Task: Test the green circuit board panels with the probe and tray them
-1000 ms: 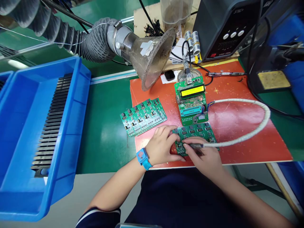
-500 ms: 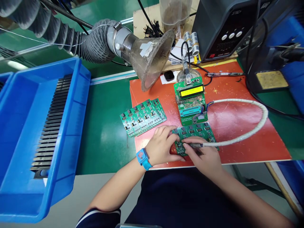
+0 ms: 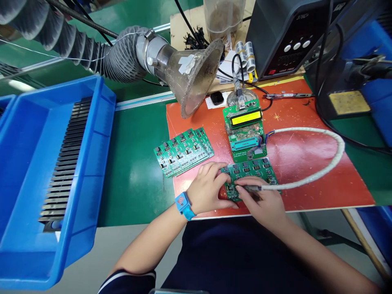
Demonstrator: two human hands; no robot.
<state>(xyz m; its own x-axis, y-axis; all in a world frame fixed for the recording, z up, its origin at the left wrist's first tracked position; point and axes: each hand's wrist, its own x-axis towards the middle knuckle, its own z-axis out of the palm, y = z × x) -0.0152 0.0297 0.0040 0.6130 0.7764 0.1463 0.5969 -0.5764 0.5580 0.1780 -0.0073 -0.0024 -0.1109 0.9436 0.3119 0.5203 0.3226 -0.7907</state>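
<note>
A green circuit board panel (image 3: 256,166) with rows of small digit displays lies near the front edge of the red mat. My left hand (image 3: 206,188), a blue strap on its wrist, holds the panel's left end between thumb and fingers. In my right hand (image 3: 266,205) is a dark pen-like probe (image 3: 252,188), gripped by the fingers, its tip down at the panel's left part; the exact contact point is hidden. A white sleeved cable (image 3: 340,141) loops from the probe to a programmer board (image 3: 229,132) with a lit yellow screen (image 3: 246,119).
Left of my hands rests a stack of similar panels (image 3: 183,151). A fume extractor funnel (image 3: 196,77) hangs above. At far left stands a blue bin (image 3: 105,134) holding a black slotted rack (image 3: 65,163). Behind are a soldering station (image 3: 275,45) and a soldering-iron-like tool (image 3: 288,96).
The whole view shifts very slightly. Both hands, the probe and the panel keep their places relative to one another.
</note>
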